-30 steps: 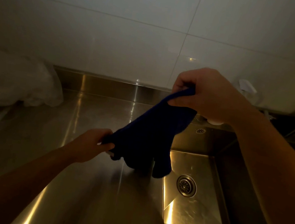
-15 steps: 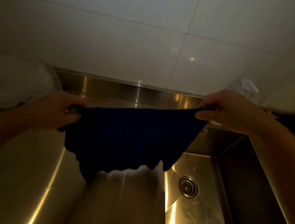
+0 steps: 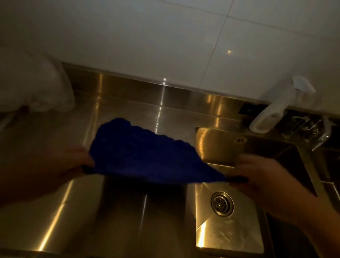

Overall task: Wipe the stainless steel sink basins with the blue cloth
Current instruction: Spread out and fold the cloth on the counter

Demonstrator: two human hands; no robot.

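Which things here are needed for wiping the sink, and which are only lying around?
For the job: blue cloth, held by left hand and right hand; sink basin.
Just lying about: spray bottle; white plastic bag.

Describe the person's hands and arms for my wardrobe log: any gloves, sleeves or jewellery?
Both the left hand and the right hand are bare, with no gloves. The forearms show no sleeves. No watch or ring is visible, though the dim, blurred picture could hide small items.
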